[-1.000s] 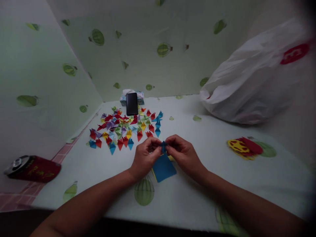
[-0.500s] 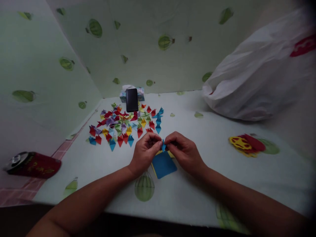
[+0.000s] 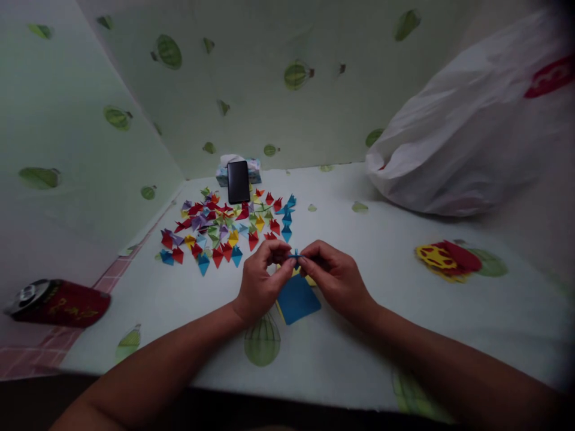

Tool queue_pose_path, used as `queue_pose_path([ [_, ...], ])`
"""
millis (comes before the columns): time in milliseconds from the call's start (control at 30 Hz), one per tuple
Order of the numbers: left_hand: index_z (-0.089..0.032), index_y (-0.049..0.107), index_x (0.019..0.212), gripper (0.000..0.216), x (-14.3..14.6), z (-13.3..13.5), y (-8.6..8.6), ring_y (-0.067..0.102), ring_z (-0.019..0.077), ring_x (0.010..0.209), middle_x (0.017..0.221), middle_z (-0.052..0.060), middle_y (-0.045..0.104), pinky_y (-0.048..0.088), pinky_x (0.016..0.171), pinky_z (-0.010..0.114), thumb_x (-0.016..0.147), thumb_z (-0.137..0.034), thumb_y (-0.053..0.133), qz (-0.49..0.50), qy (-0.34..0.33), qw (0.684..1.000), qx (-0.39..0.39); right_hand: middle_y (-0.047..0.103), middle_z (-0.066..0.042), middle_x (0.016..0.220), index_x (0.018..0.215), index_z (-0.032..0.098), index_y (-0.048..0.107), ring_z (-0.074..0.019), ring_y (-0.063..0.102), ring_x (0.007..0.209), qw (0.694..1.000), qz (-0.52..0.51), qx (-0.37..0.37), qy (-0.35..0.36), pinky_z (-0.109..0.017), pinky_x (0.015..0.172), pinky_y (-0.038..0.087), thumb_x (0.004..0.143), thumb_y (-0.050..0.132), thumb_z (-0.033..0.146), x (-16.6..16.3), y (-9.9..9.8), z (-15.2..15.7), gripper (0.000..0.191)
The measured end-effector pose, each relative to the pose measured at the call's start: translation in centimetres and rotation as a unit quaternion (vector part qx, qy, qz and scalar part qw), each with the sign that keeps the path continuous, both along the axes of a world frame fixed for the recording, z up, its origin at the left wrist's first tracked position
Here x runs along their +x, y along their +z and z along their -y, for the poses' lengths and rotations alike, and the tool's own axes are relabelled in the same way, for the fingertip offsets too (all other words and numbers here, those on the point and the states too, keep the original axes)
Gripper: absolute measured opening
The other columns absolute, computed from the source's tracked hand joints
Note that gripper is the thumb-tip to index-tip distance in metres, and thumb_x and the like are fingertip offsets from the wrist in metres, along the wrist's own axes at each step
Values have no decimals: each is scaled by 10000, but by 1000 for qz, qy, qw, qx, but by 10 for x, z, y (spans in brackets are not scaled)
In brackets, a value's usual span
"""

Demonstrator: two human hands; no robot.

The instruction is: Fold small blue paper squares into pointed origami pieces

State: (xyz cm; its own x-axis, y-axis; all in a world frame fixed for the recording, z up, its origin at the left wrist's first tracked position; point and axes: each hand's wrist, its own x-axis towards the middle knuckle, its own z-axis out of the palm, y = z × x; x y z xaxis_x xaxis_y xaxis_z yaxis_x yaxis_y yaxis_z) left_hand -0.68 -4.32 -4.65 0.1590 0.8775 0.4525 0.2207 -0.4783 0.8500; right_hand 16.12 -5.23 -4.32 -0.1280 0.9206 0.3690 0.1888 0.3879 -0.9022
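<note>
Blue piece now turned flat between the fingertips, where half a second ago it stood upright; hands sit slightly further from the near edge of the desk [image 3: 404, 326]

Left hand [image 3: 262, 282] and right hand [image 3: 336, 279] both pinch the small blue paper piece [image 3: 294, 257] thumb to forefinger, fingers closed tight on its two ends, other fingers curled, and hold it just above mid-desk. The blue paper square [image 3: 297, 299] lies flat under the hands. The pile of folded pieces [image 3: 224, 230] spreads toward the far left corner, with the phone [image 3: 238, 181] behind it. The plastic bag [image 3: 467, 131] is at the far right edge and the red can [image 3: 58, 302] is off the left edge. The piece looks very light, thin and easily creased or torn, so it is best held by its folded edges or tips with a light pinch
</note>
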Motion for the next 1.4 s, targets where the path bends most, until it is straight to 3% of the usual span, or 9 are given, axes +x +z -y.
queue_pose_path([
  [133, -174, 644, 867, 62, 0, 0, 0, 618, 125, 728, 808, 18, 661, 511, 695, 248, 883, -233, 653, 1, -4, 999, -38, 618, -10, 764, 826, 174, 632, -131, 589, 697, 998, 16, 54, -7, -274, 651, 455, 915, 620, 205, 0, -1, 0, 94],
  [533, -178, 640, 881, 22, 0, -3, -2, 630, 128, 739, 822, 18, 666, 519, 704, 250, 859, -178, 645, -22, 3, 999, -25, 616, -5, 785, 833, 182, 603, -131, 593, 714, 997, 31, 70, -25, -259, 657, 461, 875, 600, 109, -4, -6, -2, 84],
  [733, -184, 619, 889, 61, 0, -2, -3, 619, 120, 734, 820, 6, 645, 509, 706, 246, 838, -152, 632, -34, 8, 999, -24, 620, -15, 788, 840, 181, 603, -139, 593, 710, 997, 34, 61, -34, -275, 666, 466, 881, 602, 148, -3, -5, 2, 52],
  [867, -178, 605, 880, 73, 1, -2, 1, 605, 114, 709, 791, 3, 634, 504, 679, 239, 822, -187, 649, 25, -9, 996, -88, 618, -8, 762, 934, 183, 612, -137, 602, 684, 999, -51, -11, 13, -285, 663, 493, 948, 542, 259, -1, -3, 0, 105],
  [1067, -168, 584, 882, 152, 4, -4, 7, 602, 103, 666, 761, -7, 611, 491, 620, 221, 784, -223, 686, 131, -81, 968, -199, 633, -3, 804, 961, 190, 616, -127, 602, 695, 976, -150, -134, 87, -287, 685, 508, 861, 666, 332, -2, -2, -7, 180],
  [1233, -187, 547, 907, 240, 5, -5, 8, 570, 90, 678, 780, -25, 576, 482, 631, 207, 751, -195, 729, 145, -61, 972, -176, 618, 21, 679, 819, 192, 599, -125, 576, 637, 966, -171, -172, 91, -280, 647, 474, 826, 702, 350, -3, -5, -9, 188],
  [1400, -172, 581, 857, 157, 4, -5, 3, 585, 101, 691, 772, -10, 590, 493, 657, 224, 799, -235, 713, 132, -80, 973, -174, 617, 29, 629, 782, 185, 592, -119, 560, 609, 960, -189, -193, 71, -269, 632, 451, 800, 734, 361, -3, -8, -8, 226],
])
